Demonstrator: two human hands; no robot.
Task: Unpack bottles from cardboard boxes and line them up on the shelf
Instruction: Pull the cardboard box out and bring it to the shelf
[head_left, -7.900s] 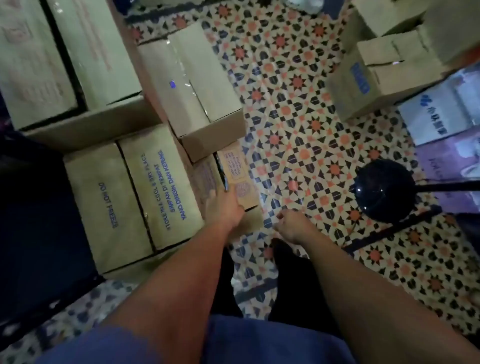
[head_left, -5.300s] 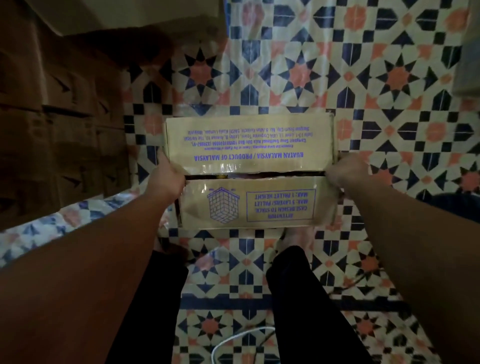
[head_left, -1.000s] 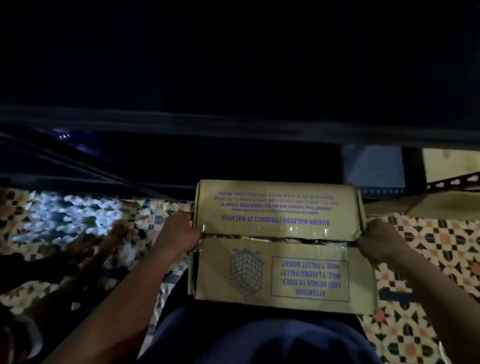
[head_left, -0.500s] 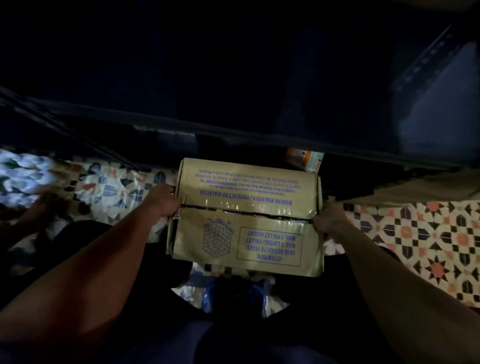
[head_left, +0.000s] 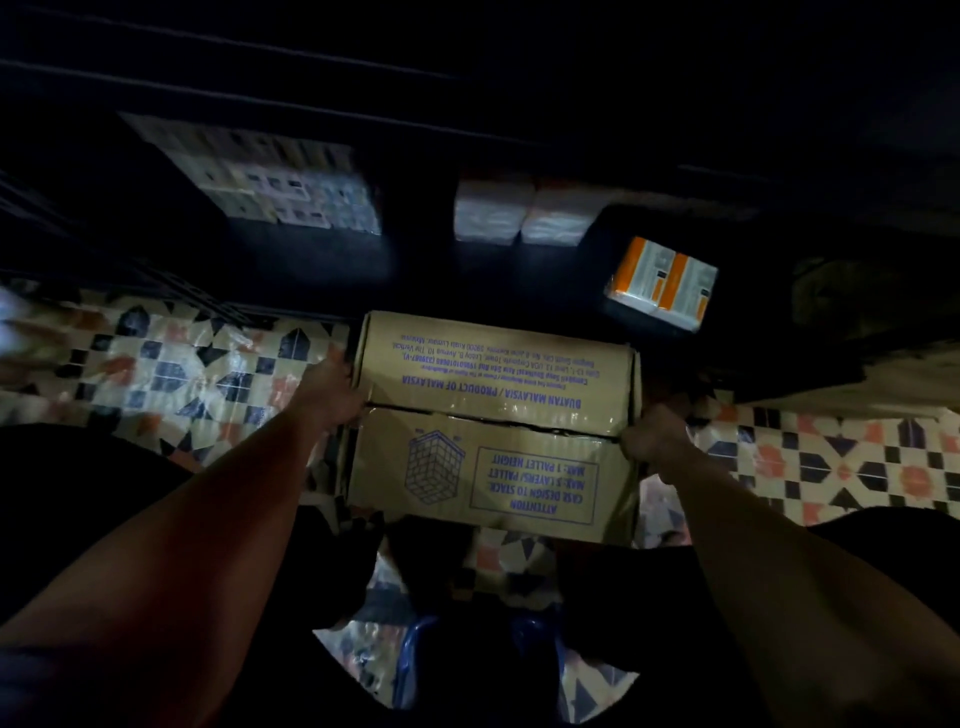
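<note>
The cardboard box (head_left: 493, 421), flaps closed so its contents are hidden, is held over the patterned tile floor (head_left: 171, 379). The left hand (head_left: 330, 389) and right hand (head_left: 657, 439) grip its opposite ends. Its far edge nears the dark shelf (head_left: 311, 270) holding packets (head_left: 662, 283).

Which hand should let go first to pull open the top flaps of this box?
Left, probably. The left hand grips the brown cardboard box right at the flap seam; the right hand sits lower, supporting the corner.
</note>
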